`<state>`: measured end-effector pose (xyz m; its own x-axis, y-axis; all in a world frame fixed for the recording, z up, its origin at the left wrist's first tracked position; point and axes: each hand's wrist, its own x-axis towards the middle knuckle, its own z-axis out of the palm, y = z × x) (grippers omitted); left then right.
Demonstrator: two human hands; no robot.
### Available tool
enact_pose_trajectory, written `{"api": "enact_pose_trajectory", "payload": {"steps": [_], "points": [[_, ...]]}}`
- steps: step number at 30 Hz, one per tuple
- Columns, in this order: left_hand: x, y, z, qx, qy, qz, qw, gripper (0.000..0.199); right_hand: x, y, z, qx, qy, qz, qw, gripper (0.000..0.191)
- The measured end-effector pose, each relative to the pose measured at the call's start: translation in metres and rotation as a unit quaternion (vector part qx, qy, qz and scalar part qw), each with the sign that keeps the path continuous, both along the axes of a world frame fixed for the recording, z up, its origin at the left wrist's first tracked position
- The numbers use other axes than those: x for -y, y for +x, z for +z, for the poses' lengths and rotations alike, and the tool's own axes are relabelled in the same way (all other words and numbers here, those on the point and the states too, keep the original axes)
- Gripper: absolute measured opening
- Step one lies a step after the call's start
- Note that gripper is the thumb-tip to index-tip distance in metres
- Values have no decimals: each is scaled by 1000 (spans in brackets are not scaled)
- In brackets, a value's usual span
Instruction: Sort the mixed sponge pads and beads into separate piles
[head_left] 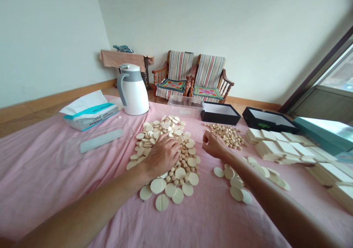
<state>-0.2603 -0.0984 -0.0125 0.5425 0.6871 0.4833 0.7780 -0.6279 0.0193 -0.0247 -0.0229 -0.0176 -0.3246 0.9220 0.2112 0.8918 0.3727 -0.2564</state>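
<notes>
My left hand (163, 155) rests palm down on a mixed heap of round wooden discs (162, 202) and small wooden blocks (185, 160). Its fingers lie over the heap, with the tips partly hidden among the pieces. My right hand (214, 143) is closed in a fist just above the cloth, between that heap and a separate pile of small wooden pieces (234, 139). Whatever the fist holds, if anything, is out of sight. Below my right forearm lies a looser group of wooden discs (236, 193).
Stacks of square wooden tiles (286, 148) line the right side. Black boxes (220, 113) and a clear plastic tray (184, 106) stand behind. A white jug (136, 93), a tissue pack (92, 113) and a clear plastic lid (79, 146) are at left on the pink cloth (49, 174).
</notes>
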Motion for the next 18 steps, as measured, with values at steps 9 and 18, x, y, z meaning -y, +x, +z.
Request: {"api": "enact_pose_trajectory", "payload": {"steps": [9, 18], "points": [[-1, -1, -3, -3, 1, -1, 1000, 13, 10, -26, 5, -77, 38, 79, 993, 10], [-1, -1, -2, -3, -1, 1, 1000, 11, 24, -42, 9, -94, -17, 64, 993, 10]]}}
